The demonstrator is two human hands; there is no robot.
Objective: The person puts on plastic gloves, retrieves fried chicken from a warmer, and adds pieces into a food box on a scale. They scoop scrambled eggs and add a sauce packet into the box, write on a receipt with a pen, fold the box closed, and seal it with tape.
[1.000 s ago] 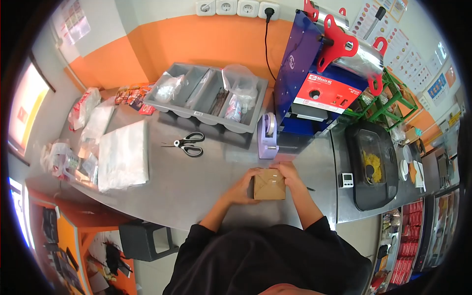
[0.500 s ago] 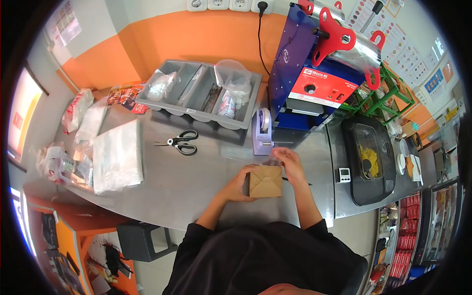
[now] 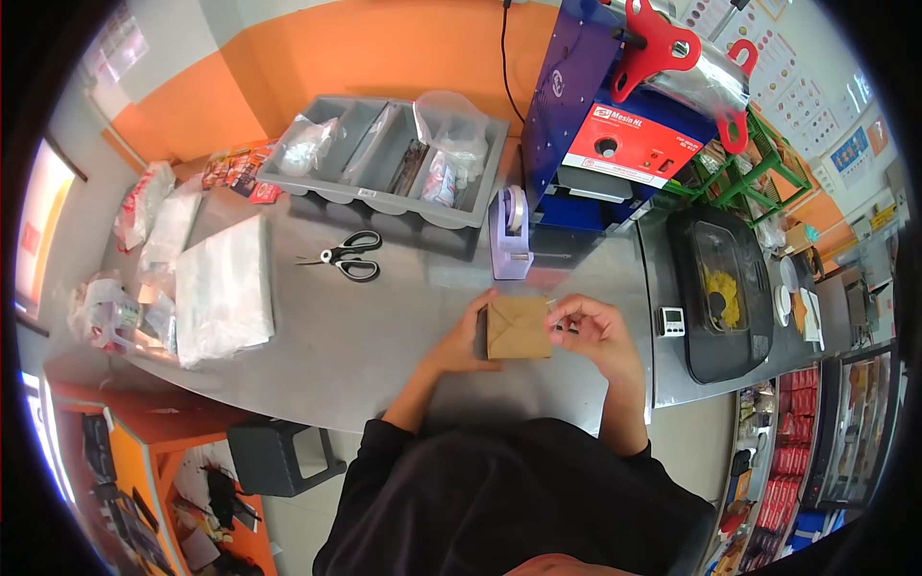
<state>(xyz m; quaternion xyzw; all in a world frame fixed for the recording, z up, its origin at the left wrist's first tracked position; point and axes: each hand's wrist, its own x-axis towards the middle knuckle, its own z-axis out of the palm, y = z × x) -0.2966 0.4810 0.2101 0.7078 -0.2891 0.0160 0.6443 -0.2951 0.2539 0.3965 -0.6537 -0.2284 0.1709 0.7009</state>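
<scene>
A small brown cardboard box [image 3: 519,328] with folded flaps on top stands on the steel table, near its front edge. My left hand [image 3: 468,338] is closed around the box's left side. Close by the right side of the box, my right hand [image 3: 594,331] has its thumb and fingers pinched together; what they hold, if anything, is too small and clear to make out. Part of a dark, thin object [image 3: 569,329] shows by those fingers. Behind the box stands a lilac tape dispenser [image 3: 509,240] with a roll in it.
Black-handled scissors [image 3: 348,256] lie left of the dispenser. A grey divided tray [image 3: 375,197] holds bags and utensils. Stacked plastic bags [image 3: 226,293] lie at the left. A blue sealing machine [image 3: 576,125] stands behind; a timer [image 3: 671,322] and black tray [image 3: 725,360] are at the right.
My right hand has come away from the front of the tape dispenser, toward me and right, to the box's right side. My left hand still holds the box. The view has shifted slightly.
</scene>
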